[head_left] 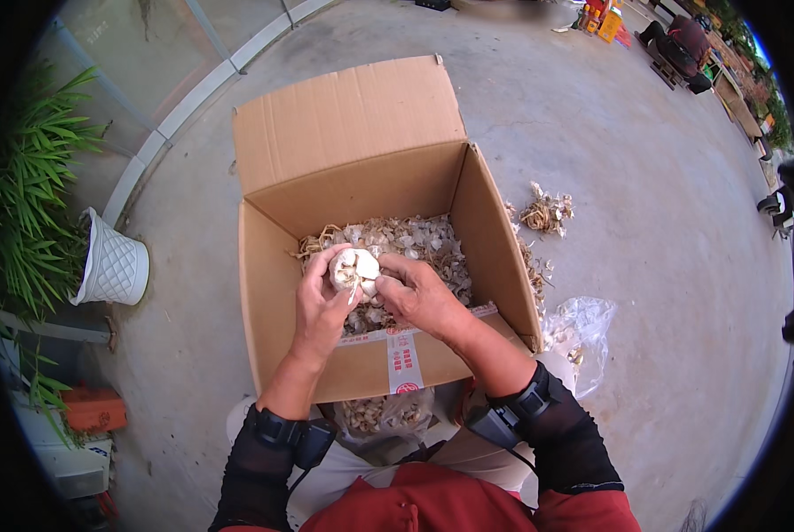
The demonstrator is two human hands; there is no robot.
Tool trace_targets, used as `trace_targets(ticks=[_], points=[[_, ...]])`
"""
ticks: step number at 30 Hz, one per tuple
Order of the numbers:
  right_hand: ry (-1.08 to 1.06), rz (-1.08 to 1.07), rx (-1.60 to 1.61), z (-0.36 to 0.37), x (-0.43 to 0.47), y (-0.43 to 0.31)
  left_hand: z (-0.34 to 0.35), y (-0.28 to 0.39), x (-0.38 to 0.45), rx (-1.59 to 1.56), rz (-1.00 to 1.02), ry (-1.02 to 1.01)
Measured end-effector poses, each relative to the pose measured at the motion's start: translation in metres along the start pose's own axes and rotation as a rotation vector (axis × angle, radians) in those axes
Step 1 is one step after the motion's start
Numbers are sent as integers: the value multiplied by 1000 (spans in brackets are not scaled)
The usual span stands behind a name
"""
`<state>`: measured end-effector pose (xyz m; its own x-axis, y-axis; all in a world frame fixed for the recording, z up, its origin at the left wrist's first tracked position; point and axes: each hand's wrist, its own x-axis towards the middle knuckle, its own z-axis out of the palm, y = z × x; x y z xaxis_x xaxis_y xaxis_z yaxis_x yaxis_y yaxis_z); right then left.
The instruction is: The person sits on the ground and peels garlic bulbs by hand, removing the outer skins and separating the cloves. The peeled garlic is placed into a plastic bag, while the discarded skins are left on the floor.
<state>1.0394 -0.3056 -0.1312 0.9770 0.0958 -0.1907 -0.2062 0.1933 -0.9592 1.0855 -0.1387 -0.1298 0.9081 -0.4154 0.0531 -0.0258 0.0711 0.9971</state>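
Note:
A white garlic bulb [355,266], its cloves partly exposed, is held over an open cardboard box [364,176]. My left hand [322,292] grips the bulb from its left side, thumb below it. On the other side, the thumb and fingertips of my right hand [415,290] pinch the bulb's right edge. Under my hands, papery garlic skins [430,239] and dry stalks cover the bottom of the box. Below the box's taped near flap [450,356], a clear plastic bag [397,415] of garlic cloves sits between my legs.
Right of the box lie a bundle of dry garlic stalks [545,211] and another clear plastic bag [583,339]. A white planter [114,263] with leafy greenery stands left, near an orange-red box [94,407]. Far off at upper right, a person [683,46] sits low.

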Motion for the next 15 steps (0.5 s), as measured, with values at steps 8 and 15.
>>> trace_targets(ticks=[8,15], points=[[138,-183,-274,0,3,11,0,-2,-1,-79,-79,11],[222,-310,-722,-5,3,14,-4,-12,-2,-367,-286,-12]])
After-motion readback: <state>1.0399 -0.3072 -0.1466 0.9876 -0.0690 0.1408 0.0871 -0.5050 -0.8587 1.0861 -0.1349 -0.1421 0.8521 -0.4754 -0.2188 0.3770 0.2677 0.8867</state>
